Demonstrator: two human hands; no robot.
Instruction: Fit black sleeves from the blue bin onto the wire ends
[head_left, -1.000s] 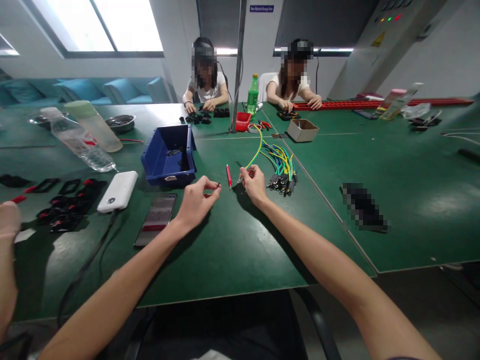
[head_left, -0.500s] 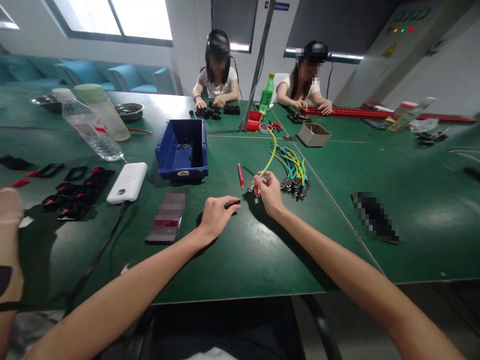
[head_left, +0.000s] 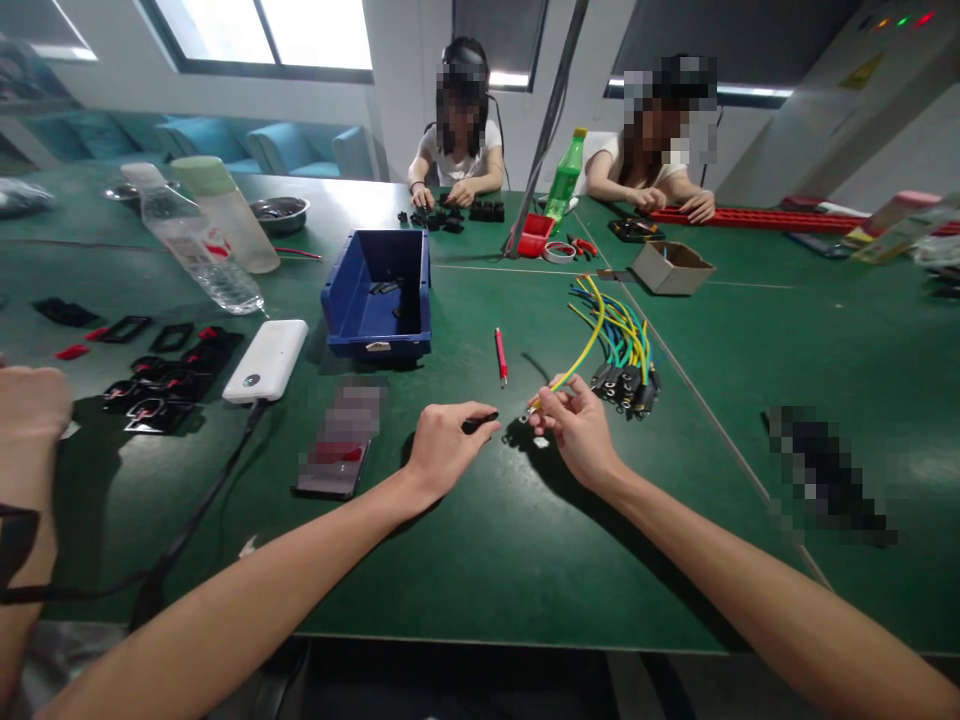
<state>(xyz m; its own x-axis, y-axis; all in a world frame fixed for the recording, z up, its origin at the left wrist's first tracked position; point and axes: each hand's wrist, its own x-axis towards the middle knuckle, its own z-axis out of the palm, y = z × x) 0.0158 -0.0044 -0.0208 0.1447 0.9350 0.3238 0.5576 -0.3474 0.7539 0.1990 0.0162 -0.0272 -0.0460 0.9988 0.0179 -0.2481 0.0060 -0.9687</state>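
Observation:
My left hand [head_left: 442, 452] is closed in a pinch on a small black sleeve-like piece [head_left: 481, 422], held just above the green table. Opposite it, my right hand [head_left: 586, 432] grips a yellow-green wire [head_left: 587, 350] near its end. A metal ring terminal [head_left: 524, 418] on that wire sticks out from the fingers toward my left hand; the two hands are apart. Just beyond my right hand lies a bundle of similar wires [head_left: 630, 335] with black-sleeved ring ends. A red pen-like tool [head_left: 501, 355] rests on the table between and beyond the hands.
A blue bin [head_left: 341, 335] holds a few small dark pieces. Left of me are a phone [head_left: 341, 440], a white power bank [head_left: 266, 362], bottles [head_left: 201, 250] and black parts [head_left: 165, 385]. A cardboard box [head_left: 673, 270] stands farther right. Two people work across the table; another person's arm [head_left: 30, 430] reaches in at left.
The camera view has shifted, so the table's things appear moved. My right hand has drawn slightly right and nearer with the wire, a little farther from the red tool. Both grips stay the same.

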